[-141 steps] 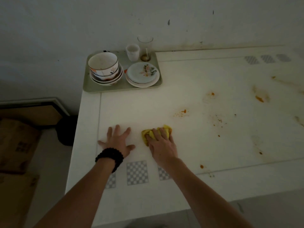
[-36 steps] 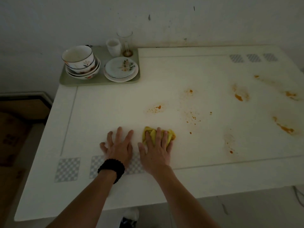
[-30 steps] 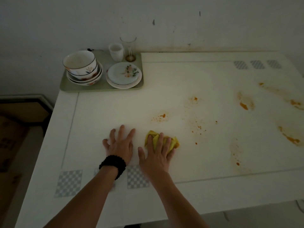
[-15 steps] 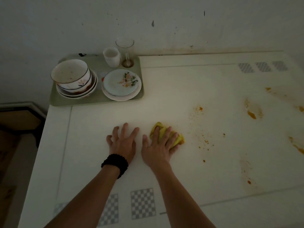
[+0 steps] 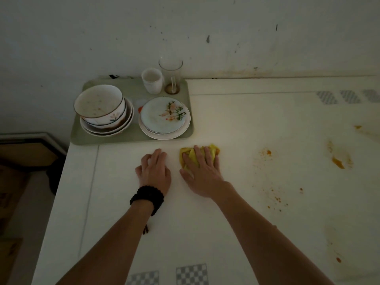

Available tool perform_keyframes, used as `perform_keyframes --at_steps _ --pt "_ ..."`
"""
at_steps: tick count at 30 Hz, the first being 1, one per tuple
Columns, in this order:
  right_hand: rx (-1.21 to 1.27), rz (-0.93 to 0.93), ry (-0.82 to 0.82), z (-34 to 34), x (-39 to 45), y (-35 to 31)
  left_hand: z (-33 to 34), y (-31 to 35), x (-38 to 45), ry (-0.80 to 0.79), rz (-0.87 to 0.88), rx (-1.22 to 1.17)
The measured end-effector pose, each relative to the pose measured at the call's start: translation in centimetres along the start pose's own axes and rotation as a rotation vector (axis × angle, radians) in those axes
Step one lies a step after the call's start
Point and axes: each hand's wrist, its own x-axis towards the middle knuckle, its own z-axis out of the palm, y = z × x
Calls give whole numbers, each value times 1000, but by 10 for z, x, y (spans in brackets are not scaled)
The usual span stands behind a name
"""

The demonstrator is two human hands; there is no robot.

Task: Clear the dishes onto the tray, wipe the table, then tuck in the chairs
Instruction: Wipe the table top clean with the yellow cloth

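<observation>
My right hand presses a crumpled yellow cloth flat onto the white table, fingers straight over it, just in front of the tray. Beside it, my left hand rests palm down on the table, a black bead bracelet on its wrist. The green tray sits at the table's far left corner. On it are stacked bowls, stacked floral plates, a white cup and a clear glass.
Orange food stains and specks mark the table to the right of my hands. A wall runs along the table's far edge. Cardboard boxes and a dark object lie on the floor to the left.
Both hands have slid away from me across the table toward the tray, the right one pushing the cloth. The stain that lay ahead of the cloth is gone.
</observation>
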Motion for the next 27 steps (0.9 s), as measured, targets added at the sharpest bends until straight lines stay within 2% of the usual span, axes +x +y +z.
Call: perform_keyframes --at_steps 5,9,13,16,23,27 --pt "29 85 13 1 26 -31 -2 -9 8 16 6 -11" --pt "36 141 0 -11 33 -26 5 -4 10 56 3 -22" --pt "27 118 13 -27 27 6 9 20 10 24 193 -12" --pt "-25 33 48 -35 25 31 13 50 10 -24 308 1" --pt "-12 -5 20 -55 50 89 32 100 29 -76 230 77" --pt "-40 -127 45 -62 71 121 46 120 37 -67 138 129"
